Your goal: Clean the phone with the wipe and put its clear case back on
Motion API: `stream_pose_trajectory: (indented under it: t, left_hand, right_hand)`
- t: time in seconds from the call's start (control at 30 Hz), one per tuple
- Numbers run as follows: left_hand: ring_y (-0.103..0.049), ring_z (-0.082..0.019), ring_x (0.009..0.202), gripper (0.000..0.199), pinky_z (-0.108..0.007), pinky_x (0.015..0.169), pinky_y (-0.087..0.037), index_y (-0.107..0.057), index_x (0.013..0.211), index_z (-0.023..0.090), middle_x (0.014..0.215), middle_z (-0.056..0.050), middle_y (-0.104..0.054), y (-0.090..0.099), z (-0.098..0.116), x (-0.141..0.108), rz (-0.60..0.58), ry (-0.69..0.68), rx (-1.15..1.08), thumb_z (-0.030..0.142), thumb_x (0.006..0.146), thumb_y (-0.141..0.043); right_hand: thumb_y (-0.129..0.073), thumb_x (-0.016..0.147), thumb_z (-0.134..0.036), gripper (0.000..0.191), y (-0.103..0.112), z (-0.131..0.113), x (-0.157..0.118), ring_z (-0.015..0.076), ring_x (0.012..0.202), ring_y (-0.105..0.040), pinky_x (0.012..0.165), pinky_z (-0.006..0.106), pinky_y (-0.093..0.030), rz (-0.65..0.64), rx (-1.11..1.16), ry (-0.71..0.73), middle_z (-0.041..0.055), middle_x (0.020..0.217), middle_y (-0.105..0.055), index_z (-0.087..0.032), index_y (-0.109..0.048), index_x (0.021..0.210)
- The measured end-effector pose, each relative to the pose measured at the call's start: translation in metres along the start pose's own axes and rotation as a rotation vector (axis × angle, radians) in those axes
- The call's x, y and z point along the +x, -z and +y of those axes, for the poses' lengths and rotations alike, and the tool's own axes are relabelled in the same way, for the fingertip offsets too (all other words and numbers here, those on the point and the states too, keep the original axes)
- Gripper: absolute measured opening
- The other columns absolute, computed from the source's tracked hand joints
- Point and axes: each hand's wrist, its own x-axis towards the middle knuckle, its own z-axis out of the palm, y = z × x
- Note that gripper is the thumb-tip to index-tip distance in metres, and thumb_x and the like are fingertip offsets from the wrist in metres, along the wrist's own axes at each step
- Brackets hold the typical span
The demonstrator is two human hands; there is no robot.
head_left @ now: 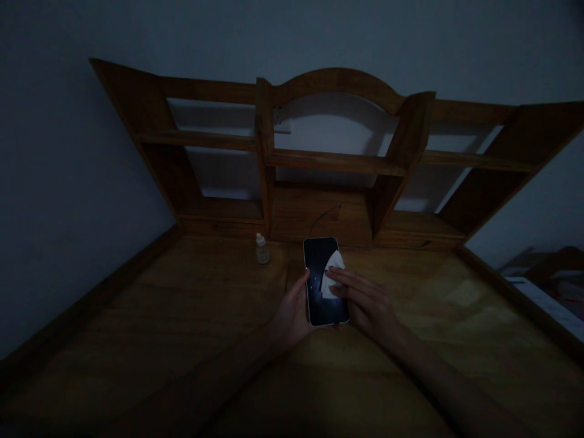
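Note:
A dark-screened phone with a pale edge lies upright in my left hand, whose thumb rests on its left edge. Small bright specks show on the screen. My right hand presses a white wipe with its fingertips against the right part of the screen. Beyond the phone, to the left, a small clear bottle with a white cap stands on the wooden desk.
A wooden shelf unit with an arched top runs along the desk's back. A thin dark cord lies in its middle section. A wall socket shows behind it. Dim items lie beyond the desk's right edge.

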Motion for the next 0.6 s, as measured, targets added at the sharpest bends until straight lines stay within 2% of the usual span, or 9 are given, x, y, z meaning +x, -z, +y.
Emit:
stream_pose_trajectory:
  t: [0.17, 0.27, 0.47, 0.53, 0.6]
  left_hand:
    - [-0.065, -0.026, 0.098, 0.047, -0.043, 0.092, -0.050, -0.062, 0.125, 0.012, 0.104, -0.013, -0.068, -0.003, 0.000, -0.002, 0.019, 0.018, -0.050, 0.048, 0.101, -0.041]
    - [-0.065, -0.023, 0.092, 0.043, -0.040, 0.092, -0.049, -0.065, 0.116, 0.013, 0.098, -0.010, -0.068, -0.005, 0.002, -0.003, 0.021, 0.050, -0.117, 0.048, 0.098, -0.047]
    - [-0.062, -0.017, 0.070, 0.038, -0.034, 0.080, -0.051, -0.066, 0.105, 0.015, 0.083, -0.004, -0.065, 0.012, 0.003, 0.001, 0.046, 0.084, -0.135, 0.050, 0.095, -0.054]
    - [-0.062, -0.016, 0.070, 0.032, -0.031, 0.078, -0.051, -0.067, 0.100, 0.015, 0.081, -0.005, -0.065, 0.022, 0.001, 0.003, 0.085, 0.014, -0.075, 0.045, 0.092, -0.060]
    - [-0.064, -0.017, 0.083, 0.021, -0.028, 0.083, -0.049, -0.067, 0.103, 0.018, 0.091, -0.005, -0.068, 0.029, -0.002, 0.003, 0.116, -0.112, -0.011, 0.032, 0.089, -0.066]
  right_hand:
    - [-0.050, 0.093, -0.002, 0.029, -0.001, -0.002, 0.001, 0.0228, 0.128, -0.059, 0.108, 0.049, -0.051, -0.012, 0.039, 0.028, 0.0094, 0.136, -0.063, -0.020, -0.063, 0.111]
    - [-0.047, 0.094, -0.003, 0.029, -0.001, -0.004, 0.002, 0.0215, 0.128, -0.059, 0.110, 0.050, -0.049, -0.068, 0.087, 0.028, 0.0086, 0.136, -0.063, -0.021, -0.063, 0.110]
    - [-0.043, 0.096, -0.004, 0.042, -0.008, -0.007, 0.001, 0.0188, 0.137, -0.050, 0.116, 0.048, -0.043, -0.226, 0.152, 0.052, 0.0070, 0.147, -0.053, -0.022, -0.059, 0.131]
    - [-0.044, 0.096, -0.004, 0.045, -0.011, -0.008, 0.000, 0.0180, 0.136, -0.050, 0.116, 0.046, -0.043, -0.244, 0.147, 0.055, 0.0061, 0.147, -0.053, -0.023, -0.058, 0.134]
    - [-0.046, 0.094, -0.003, 0.046, -0.012, -0.009, 0.000, 0.0179, 0.135, -0.052, 0.115, 0.045, -0.044, -0.245, 0.167, 0.061, 0.0055, 0.144, -0.056, -0.024, -0.059, 0.133]
